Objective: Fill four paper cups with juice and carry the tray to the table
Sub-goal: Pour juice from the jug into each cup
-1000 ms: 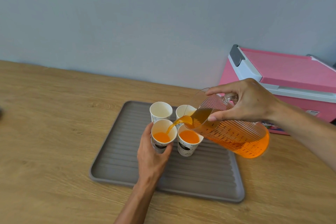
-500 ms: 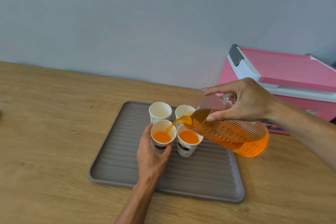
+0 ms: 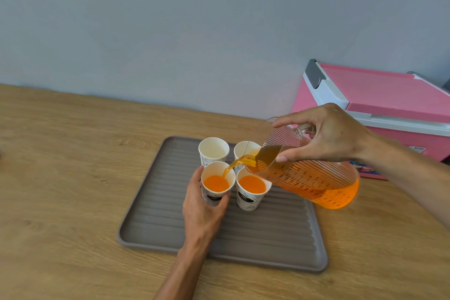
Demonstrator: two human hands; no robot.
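Pitcher [image 3: 316, 178] tilted in grip of right hand [image 3: 326, 134] — spout over front-left cup [image 3: 214, 196], left hand [image 3: 202, 212] curled round it

Right hand [image 3: 333, 134] tilting pitcher [image 3: 309, 178], juice streaming into near-left cup [image 3: 217, 182]; left hand [image 3: 202, 209] gripping that cup on grey tray [image 3: 155, 221].

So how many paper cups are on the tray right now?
4, clustered on the tray: back-left cup empty, back-right cup partly behind the pitcher, front-left cup gripped by the left hand, front-right cup with juice.
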